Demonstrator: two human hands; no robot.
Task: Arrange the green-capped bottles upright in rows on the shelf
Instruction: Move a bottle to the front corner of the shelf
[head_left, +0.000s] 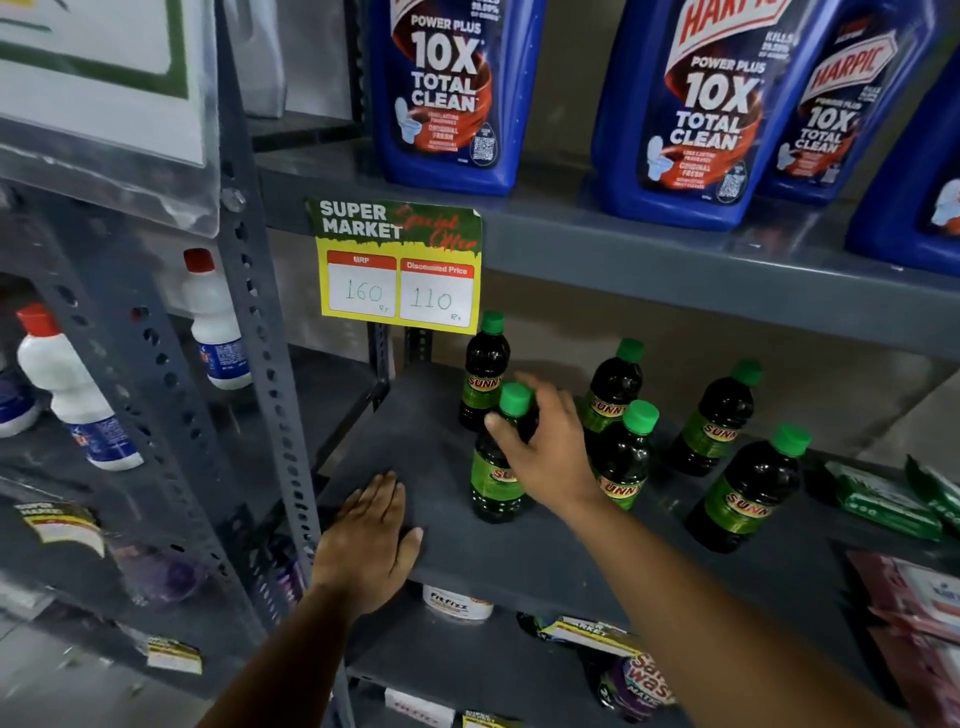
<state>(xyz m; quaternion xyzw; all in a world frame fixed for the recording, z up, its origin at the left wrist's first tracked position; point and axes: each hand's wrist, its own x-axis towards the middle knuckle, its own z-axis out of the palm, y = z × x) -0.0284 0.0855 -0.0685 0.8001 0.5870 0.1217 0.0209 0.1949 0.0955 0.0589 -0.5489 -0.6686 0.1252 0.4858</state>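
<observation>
At the far left, on a neighbouring rack, stand white bottles with red caps (67, 374). The left hand (371, 540) lies flat and spread on the front left corner of the grey metal shelf (431, 457), palm down, holding nothing. Above it a yellow price tag (397, 267) hangs from the edge of the upper shelf (it reads 160 and 110). Just right of the tag, the rearmost green-capped bottle (484, 371) stands upright at the back of the shelf. In front of it stands the front-left bottle (493, 473), also upright, with the right hand (545, 447) wrapped about its neck and shoulder, thumb on the near side, fingers curled behind. Further right come four more dark bottles with green caps, all upright in two loose rows: a back bottle (613, 387), one just before it (626, 457), then another back bottle (719, 421) and the front-right bottle (748, 493). Blue Harpic bottles (696, 114) line the shelf above. Green packets (883, 501) lie at the right end.
</observation>
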